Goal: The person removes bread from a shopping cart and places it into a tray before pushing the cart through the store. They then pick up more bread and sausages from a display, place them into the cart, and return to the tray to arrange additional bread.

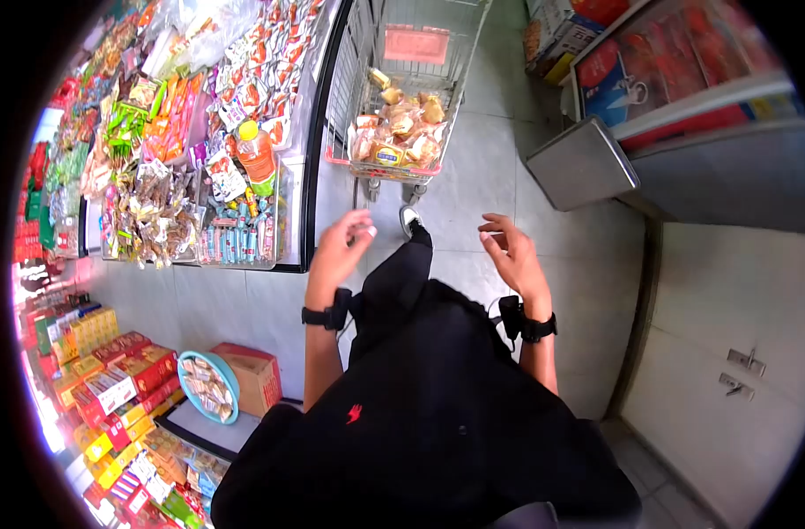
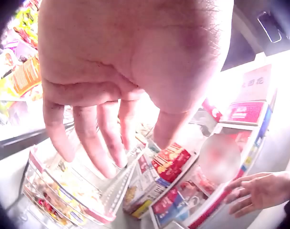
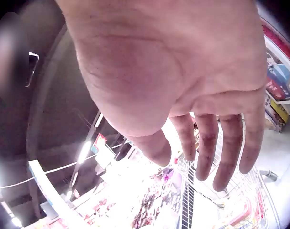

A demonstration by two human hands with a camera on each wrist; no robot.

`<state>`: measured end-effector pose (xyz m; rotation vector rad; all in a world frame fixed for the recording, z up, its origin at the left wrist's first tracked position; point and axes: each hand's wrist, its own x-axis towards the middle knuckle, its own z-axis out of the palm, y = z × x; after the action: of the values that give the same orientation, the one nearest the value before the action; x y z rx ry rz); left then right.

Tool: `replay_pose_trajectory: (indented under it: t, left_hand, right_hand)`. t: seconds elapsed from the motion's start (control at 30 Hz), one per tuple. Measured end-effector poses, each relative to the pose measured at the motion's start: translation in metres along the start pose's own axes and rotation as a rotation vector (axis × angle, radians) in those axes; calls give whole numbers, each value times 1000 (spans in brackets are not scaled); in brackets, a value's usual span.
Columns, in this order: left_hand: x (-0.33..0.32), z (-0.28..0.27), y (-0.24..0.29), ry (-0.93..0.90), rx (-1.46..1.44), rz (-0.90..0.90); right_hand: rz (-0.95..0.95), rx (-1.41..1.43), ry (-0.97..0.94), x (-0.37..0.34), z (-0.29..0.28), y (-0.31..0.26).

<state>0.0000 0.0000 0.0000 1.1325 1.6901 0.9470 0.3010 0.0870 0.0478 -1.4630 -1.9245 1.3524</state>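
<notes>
My left hand (image 1: 341,249) hangs in the air with loosely bent fingers and holds nothing, beside the corner of the snack display. Across from it, my right hand (image 1: 514,256) is likewise relaxed over the floor, its palm free. Ahead of both stands a wire shopping cart (image 1: 334,123) with packaged baked goods (image 1: 407,128) in its bottom. In the left wrist view the fingers (image 2: 90,138) hang down in front of the cart. An orange-labelled bottle (image 1: 257,159) with a yellow cap stands among the sweets near the left hand. Neither hand touches any of these.
To the left is a snack display with bins of wrapped candy (image 1: 237,240). A metal-edged panel (image 1: 583,165) juts out by the freezer (image 1: 711,150) at right. White doors (image 1: 728,326) flank me. Behind left are a blue basin (image 1: 185,388), a cardboard box (image 1: 252,375) and stacked cartons.
</notes>
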Motion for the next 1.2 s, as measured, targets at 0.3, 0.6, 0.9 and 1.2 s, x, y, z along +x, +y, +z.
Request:
replay_pose_trajectory:
  t: [0.3,0.6,0.9,1.2]
  left_hand:
    - [208,-18,-43,140,-36,11]
    - [333,105,-100,239,-583,-647]
    - [363,157,-85,433,67,-622]
    - [398,206,-101,227,816,-809]
  right_hand:
    - [-122,-283,-138,228,-34,-3]
    - [23,-53,-643,487,67,47]
    - [140,-563,-1037,594,163,187]
    - [384,-450,-1184,602,167,177]
